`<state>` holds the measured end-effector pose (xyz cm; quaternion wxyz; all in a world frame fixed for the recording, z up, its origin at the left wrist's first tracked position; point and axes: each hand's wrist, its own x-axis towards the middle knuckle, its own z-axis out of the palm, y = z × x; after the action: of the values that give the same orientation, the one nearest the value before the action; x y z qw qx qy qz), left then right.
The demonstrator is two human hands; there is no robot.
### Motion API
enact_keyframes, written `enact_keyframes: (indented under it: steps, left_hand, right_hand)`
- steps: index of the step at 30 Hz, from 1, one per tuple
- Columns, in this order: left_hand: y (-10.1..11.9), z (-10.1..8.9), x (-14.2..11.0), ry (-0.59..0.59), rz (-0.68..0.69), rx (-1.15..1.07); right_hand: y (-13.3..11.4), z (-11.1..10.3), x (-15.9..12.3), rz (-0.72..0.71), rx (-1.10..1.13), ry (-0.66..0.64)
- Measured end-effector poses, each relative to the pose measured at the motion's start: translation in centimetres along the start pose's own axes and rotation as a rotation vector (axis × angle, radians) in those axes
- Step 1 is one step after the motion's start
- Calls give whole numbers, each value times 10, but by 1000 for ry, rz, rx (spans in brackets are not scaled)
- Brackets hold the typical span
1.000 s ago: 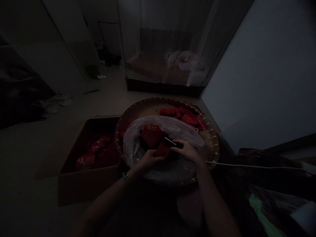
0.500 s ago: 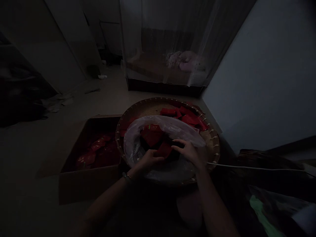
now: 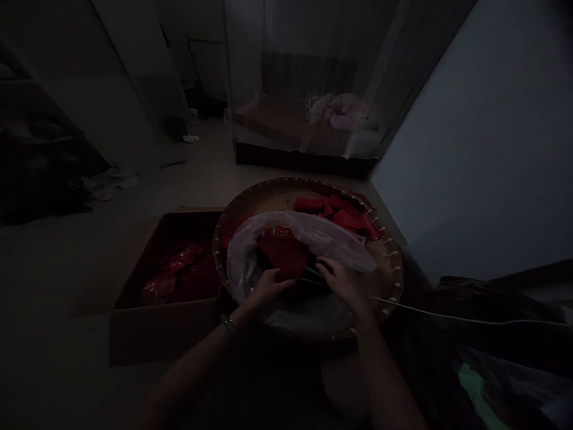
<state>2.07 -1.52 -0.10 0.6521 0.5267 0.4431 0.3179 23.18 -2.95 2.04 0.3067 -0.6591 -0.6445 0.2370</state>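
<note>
Red packet [image 3: 290, 254]: probably light, bendy, slick; best held by edges.
Left hand [image 3: 267, 288], right hand [image 3: 344, 283] seen half-curled; grip can't be told.

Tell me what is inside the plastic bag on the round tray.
Red packaging shows inside the bag; whatever lies beneath it or behind the left hand is covered.

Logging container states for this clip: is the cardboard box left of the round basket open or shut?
Open: the cardboard box shows its dark inside, with red packets visible in it.
</note>
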Motion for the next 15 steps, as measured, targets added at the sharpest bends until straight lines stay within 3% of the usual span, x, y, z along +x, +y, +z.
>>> enact_keyframes:
  steps: [2,5,9,12,15]
  left_hand:
    - [2,1,-4,-73,-35,36]
    - [2,0,-5,-144,-78,89]
    - [1,-3,-6,-194,-71,131]
    - [5,-1,-8,-199,-75,124]
    - [10,-1,-10,-143,-60,33]
  right_hand:
    - [-20,1,4,-66,53,63]
    - [-42,4,12,-162,8,37]
    - [-49,12,16,-236,-45,36]
    - [-45,13,15,-211,-33,66]
    - [-39,8,13,-92,129,56]
